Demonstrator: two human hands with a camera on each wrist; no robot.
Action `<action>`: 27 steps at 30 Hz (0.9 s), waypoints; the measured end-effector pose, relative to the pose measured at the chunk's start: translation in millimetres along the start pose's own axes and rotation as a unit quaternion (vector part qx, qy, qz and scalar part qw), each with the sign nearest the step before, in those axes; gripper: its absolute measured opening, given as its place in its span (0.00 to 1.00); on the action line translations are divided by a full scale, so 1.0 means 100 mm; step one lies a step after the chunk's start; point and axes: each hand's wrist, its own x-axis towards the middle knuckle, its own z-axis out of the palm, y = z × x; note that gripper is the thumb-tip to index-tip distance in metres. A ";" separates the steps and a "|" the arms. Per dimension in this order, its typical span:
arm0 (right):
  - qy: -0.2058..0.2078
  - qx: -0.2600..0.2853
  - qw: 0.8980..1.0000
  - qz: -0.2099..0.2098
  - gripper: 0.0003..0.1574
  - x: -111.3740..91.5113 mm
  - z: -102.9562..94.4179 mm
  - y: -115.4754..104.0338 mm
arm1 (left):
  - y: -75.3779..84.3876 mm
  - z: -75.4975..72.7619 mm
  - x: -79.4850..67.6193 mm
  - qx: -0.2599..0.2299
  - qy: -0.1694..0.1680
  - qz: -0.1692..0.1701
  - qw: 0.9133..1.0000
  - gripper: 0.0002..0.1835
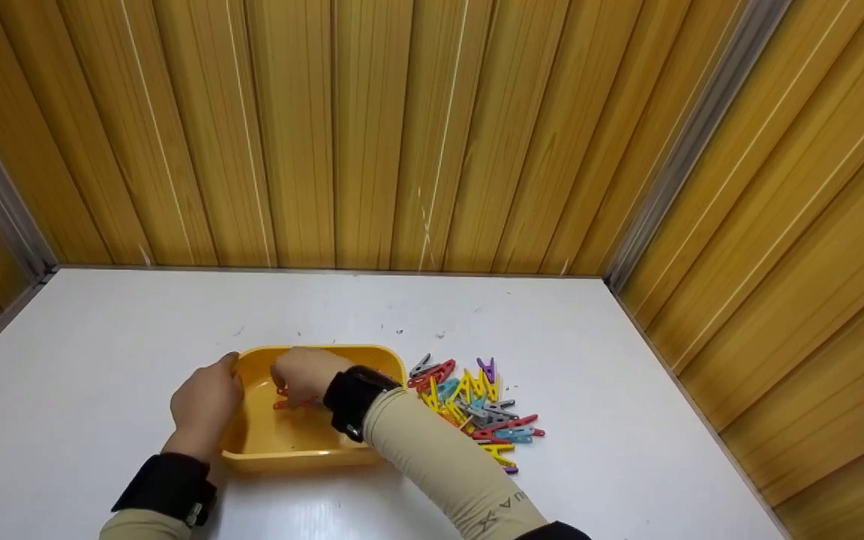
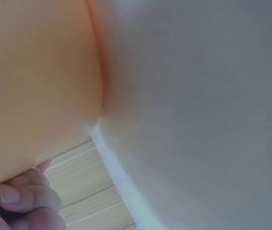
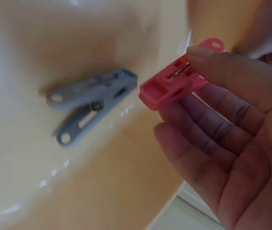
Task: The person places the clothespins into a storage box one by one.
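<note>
A yellow plastic tub [image 1: 316, 459] stands on the white table. My left hand [image 1: 207, 401] grips its left rim, and in the left wrist view the fingers [image 2: 32, 196] are curled round the edge. My right hand [image 1: 310, 375] is down inside the tub. Between thumb and fingers it pinches a red clothespin [image 3: 174, 79], which shows clearly in the right wrist view. Just beyond that clothespin's tip, a grey clothespin [image 3: 95, 103] lies inside the tub. My right forearm covers part of the tub's right side.
Right of the tub lies a loose pile of clothespins [image 1: 477, 412] in red, yellow, blue, grey and purple, with the right sleeve [image 1: 439, 450] passing over its near left side. Wood-patterned panels [image 1: 372, 135] rise behind the white table [image 1: 589, 465] and along its right.
</note>
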 end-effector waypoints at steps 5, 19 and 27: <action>-0.010 0.007 1.000 0.006 0.16 0.03 0.10 -0.08 | -0.04 -0.03 -0.01 0.001 0.002 0.001 1.000 0.24; -0.034 0.053 0.998 -0.021 0.17 0.04 -0.09 0.04 | -0.04 -0.04 0.03 0.008 0.001 0.007 1.000 0.24; 0.050 0.172 0.975 -0.129 0.21 -0.72 -0.72 0.53 | 0.05 0.05 0.04 -0.001 -0.004 0.003 1.000 0.24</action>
